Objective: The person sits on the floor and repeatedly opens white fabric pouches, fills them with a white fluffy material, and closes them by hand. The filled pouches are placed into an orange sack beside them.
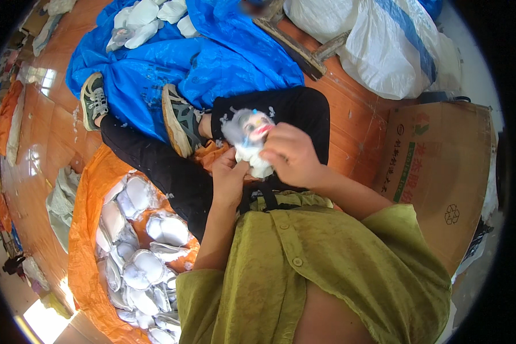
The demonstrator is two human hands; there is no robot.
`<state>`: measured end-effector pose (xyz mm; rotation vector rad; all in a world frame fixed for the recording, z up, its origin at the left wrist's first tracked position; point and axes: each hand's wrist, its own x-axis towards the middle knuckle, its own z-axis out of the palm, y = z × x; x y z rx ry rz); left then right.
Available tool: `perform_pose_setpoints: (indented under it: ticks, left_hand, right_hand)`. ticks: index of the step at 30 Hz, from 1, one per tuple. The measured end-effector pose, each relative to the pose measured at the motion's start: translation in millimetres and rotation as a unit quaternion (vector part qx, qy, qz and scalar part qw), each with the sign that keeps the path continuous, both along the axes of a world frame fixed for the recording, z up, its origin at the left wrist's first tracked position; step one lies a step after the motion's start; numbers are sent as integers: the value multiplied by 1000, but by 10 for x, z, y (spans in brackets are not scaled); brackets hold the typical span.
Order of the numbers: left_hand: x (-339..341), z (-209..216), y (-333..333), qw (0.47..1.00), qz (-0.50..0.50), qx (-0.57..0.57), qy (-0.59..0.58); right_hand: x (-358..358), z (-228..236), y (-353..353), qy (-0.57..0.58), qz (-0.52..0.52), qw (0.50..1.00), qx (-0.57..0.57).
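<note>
Between my hands, over my lap, is a small soft doll piece with a printed face, red lips and grey fluff around its head. White fabric hangs at its lower part. My left hand pinches this fabric from the lower left, thumb on top. On the right side, my right hand has its fingers closed against the doll piece by the face; its fingertips are partly hidden and slightly blurred. Bits of grey fluff cling to my black trousers around it.
An orange sack at the left lies open, filled with many flat white padded pieces. Ahead, a blue sack holds more white pieces. White bulging sacks, a wooden stool frame and a cardboard box stand at the right.
</note>
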<state>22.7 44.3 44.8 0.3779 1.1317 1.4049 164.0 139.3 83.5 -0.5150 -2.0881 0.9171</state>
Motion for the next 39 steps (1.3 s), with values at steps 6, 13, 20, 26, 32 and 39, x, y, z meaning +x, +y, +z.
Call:
perform_pose_setpoints:
  ticks: [6, 13, 20, 26, 32, 39]
  left_hand:
    - [52, -13, 63, 999, 32, -10, 7]
    - [-62, -41, 65, 870, -27, -18, 491]
    - [140, 129, 128, 911, 8, -50, 409]
    - [248, 44, 134, 960, 93, -72, 253]
    - [231, 23, 175, 963, 100, -68, 241]
    - [198, -83, 207, 980, 103, 41, 168]
  right_hand:
    - [115, -588, 40, 173, -42, 798, -576]
    - [169, -370, 69, -21, -23, 913, -407]
    - [-115, -294, -4, 66, -167, 900, -398]
    - [-232, -190, -144, 80, -238, 934, -256]
    - [-236, -190, -215, 54, -229, 941, -243]
    - [-201, -472, 71, 134, -191, 816, -529]
